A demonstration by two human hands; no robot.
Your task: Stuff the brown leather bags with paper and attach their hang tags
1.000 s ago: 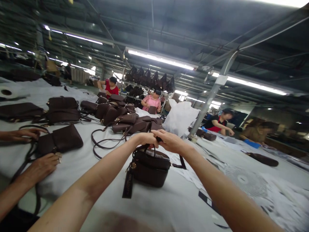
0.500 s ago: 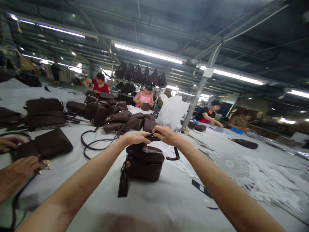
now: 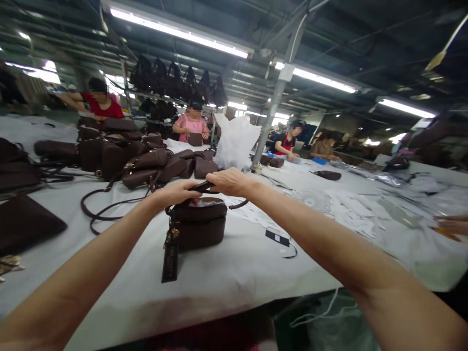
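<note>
A small dark brown handbag (image 3: pixel 199 231) stands upright on the white-covered table in front of me, its top open with pale wrapping showing inside. My left hand (image 3: pixel 177 192) and my right hand (image 3: pixel 230 181) meet just above it. Both are closed on the bag's strap (image 3: pixel 202 186), a folded stretch of which lies between them. Part of that strap loops out on the right, under my right wrist. From the bag's left side hangs a black lettered tag (image 3: pixel 170 263) with gold-coloured metal fittings above it. My fingertips are partly hidden.
Brown bags (image 3: pixel 175 168) lie heaped beyond my hands, near a white plastic bag (image 3: pixel 237 141) and a metal post (image 3: pixel 272 102). A flat brown bag (image 3: pixel 29 224) lies left. Rightward are a loose black tag (image 3: pixel 277 238), white scraps (image 3: pixel 340 209) and another person's hand (image 3: pixel 451 225).
My view has swung right and down, bringing the table's near edge in. Another person's hands at left have left view; a hand shows at far right. Both my hands remain on the strap.
</note>
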